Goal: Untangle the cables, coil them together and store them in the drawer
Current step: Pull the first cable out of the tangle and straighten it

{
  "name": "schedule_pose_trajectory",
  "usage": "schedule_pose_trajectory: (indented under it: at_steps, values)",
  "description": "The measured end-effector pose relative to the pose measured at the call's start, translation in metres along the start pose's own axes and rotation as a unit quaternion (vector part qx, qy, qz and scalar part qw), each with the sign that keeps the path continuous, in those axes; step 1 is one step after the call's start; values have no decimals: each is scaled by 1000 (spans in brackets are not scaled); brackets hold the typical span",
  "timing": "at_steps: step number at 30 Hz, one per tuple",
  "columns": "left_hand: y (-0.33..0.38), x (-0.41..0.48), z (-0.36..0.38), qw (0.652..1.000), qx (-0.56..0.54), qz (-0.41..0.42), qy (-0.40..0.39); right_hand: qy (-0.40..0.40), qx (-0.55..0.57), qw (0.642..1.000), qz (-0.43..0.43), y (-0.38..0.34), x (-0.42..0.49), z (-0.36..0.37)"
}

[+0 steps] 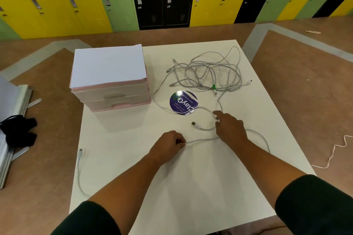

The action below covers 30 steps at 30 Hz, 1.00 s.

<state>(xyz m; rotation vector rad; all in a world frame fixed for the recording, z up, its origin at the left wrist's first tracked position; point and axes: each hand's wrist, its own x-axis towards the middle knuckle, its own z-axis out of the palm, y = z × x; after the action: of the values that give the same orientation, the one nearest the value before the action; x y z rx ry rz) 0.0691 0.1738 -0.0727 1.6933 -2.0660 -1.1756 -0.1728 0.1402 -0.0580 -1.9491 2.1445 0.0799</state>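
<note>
At the lower left of the table (191,187), a loose cable (78,170) lies on the surface, with its connector pointing toward the upper edge of the frame. Above it, at the table's upper left, stands the drawer unit (116,97), both drawers closed and a white sheet (108,65) lying on top. Near the lower centre, your left hand (170,142) has its fingers (179,141) curled, pinching the end of a white cable (200,140) that runs right, passing under your right wrist. Just above is a round purple sticker (183,102). Your right hand (230,126) reaches forward, fingers (217,113) nearly straight, their tips resting on a cable strand beside the sticker. At the upper right of the table, the tangle of grey cables (210,74) lies well apart from the drawer unit.
</note>
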Motion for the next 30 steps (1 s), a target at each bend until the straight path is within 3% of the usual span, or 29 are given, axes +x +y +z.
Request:
schedule_pose_trajectory:
  at_steps: [2, 5, 8, 10, 16, 20, 24, 30]
  values:
    - [1, -1, 2, 1000, -4, -2, -2, 59, -68, 996, -30, -11, -7, -5]
    - [0, -3, 5, 1000, -19, 5, 0, 104, 20, 983, -152, -30, -25, 1]
    - [-2, -6, 6, 998, -57, 5, 12, -18, 60, 963, -264, -50, -43, 15]
    - [-6, -11, 5, 998, -57, 7, 6, -105, 43, 964, -241, -57, -50, 23]
    - [-23, -31, 8, 1000, -2, 9, -9, -222, 134, 945, -198, -34, -52, 12]
    - [-26, -37, 9, 998, 45, 33, -12, -210, 102, 957, -174, 7, -49, 5]
    - [-24, -37, 8, 995, 76, 58, -11, -149, 39, 980, -125, 55, -43, 0]
    - [-15, -31, 8, 980, 167, 104, -16, -121, 74, 985, -103, 57, -37, 9]
